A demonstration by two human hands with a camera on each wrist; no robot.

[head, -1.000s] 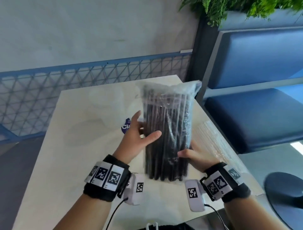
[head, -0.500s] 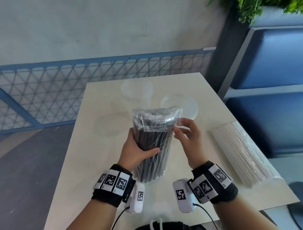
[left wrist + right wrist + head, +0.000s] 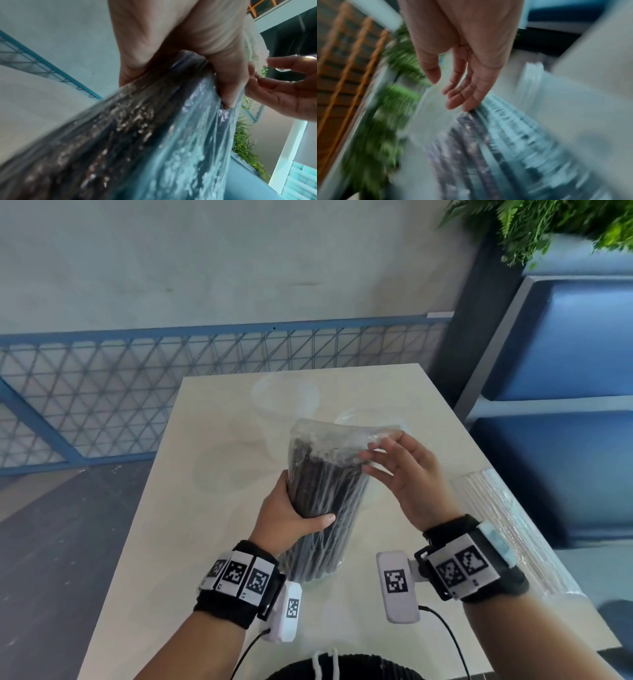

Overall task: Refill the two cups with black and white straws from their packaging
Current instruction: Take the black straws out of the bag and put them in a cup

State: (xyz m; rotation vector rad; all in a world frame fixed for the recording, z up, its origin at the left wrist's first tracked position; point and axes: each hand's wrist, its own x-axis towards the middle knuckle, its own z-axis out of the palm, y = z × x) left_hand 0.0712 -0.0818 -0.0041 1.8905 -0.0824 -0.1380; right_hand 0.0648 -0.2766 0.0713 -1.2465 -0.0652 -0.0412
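- Blue metal lattice railing is running along the wall at far left, behind the pale rectangular tabletop.
- Left hand is gripping the clear plastic pack of black straws at mid-height; the thumb is lying across its near face, the fingers are wrapping round the far side. The left wrist view is confirming the curl round the pack.
- The pack is standing nearly upright, tilting slightly, its lower end resting on the tabletop.
- Two clear plastic cups are standing behind the pack, toward the far edge of the table; the right one is partly hidden by the pack.
- Right hand is reaching to the pack's top right edge, fingers loosely spread, fingertips touching the loose film. The right wrist view is blurring; whether they are pinching the film, cannot tell.
- Clear plastic pack of white straws is lying flat along the table's right edge.
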